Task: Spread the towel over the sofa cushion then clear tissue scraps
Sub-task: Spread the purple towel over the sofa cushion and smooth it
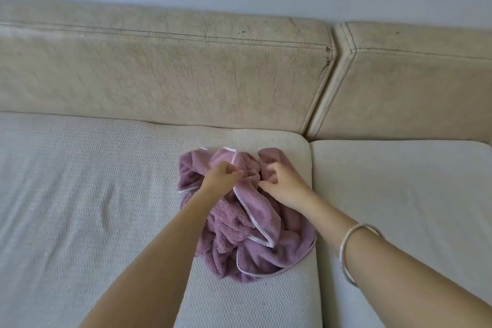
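Note:
A mauve fleece towel (247,231) with white edging lies crumpled in a heap near the right end of a wide, pale textured sofa cushion (93,194). My left hand (222,174) pinches the towel's white-trimmed edge at the top of the heap. My right hand (283,184) rests on the heap just to the right, fingers curled and spread over the fabric, with no clear grip on it. I see no tissue scraps anywhere on the sofa.
A second seat cushion (399,208) adjoins on the right, across a narrow gap. Cracked beige backrests (173,74) run along the back, below a plain wall. A silver bangle (351,245) circles my right wrist.

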Available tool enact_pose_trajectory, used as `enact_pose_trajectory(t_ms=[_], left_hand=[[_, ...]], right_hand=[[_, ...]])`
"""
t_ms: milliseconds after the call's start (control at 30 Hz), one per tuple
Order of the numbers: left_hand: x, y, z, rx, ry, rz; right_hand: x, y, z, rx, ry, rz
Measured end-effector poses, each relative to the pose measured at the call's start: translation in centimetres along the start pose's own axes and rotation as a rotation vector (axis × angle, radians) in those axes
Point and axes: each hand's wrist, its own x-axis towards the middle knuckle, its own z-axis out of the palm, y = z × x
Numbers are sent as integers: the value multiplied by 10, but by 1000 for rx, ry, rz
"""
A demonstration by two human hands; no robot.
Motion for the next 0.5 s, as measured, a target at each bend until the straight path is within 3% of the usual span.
enact_pose_trajectory(t_ms=[133, 267, 500], left_hand=[[26, -25, 25, 54, 31, -59], [38, -42, 47, -104, 27, -154], [21, -9, 76, -465, -16, -167]], right_hand=[[18, 18, 38, -146, 5, -28], [17, 40, 76, -234, 10, -4], [1, 73, 51, 129, 218, 48]])
